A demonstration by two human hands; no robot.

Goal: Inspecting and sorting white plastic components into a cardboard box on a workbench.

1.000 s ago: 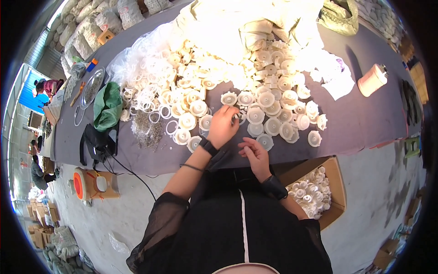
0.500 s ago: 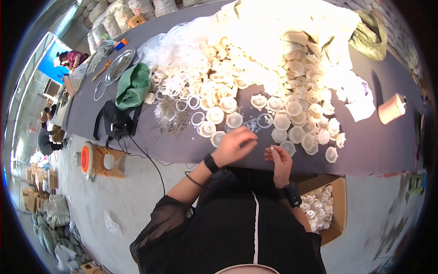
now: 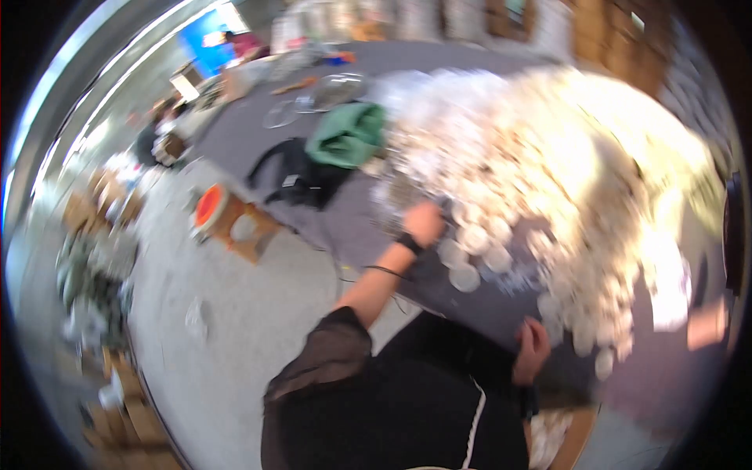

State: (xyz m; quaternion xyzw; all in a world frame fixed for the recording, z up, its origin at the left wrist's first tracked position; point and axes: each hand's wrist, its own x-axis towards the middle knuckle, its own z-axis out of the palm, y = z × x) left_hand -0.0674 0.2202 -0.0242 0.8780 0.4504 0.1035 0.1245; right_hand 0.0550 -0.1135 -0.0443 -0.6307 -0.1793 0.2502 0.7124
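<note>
The picture is smeared by motion. A big heap of small white round lids point(image 3: 548, 180) covers the dark grey table point(image 3: 329, 227). My left hand point(image 3: 427, 222) is stretched out to the heap's near left edge, just above a few single lids point(image 3: 464, 276). My right hand point(image 3: 533, 349) sits with fingers curled at the table's near edge, close to my body. The blur hides whether either hand holds anything.
A green cloth point(image 3: 348, 133) and a black bag point(image 3: 294, 174) lie on the table left of the heap. An orange-topped box point(image 3: 213, 208) stands on the floor. A cardboard box point(image 3: 562, 435) with white pieces sits by my right side. Another person point(image 3: 153, 141) is at the far left.
The view has swung hard to the left and blurred. My left hand has reached out left along the heap's edge; my right hand has stayed by the table's near edge.
</note>
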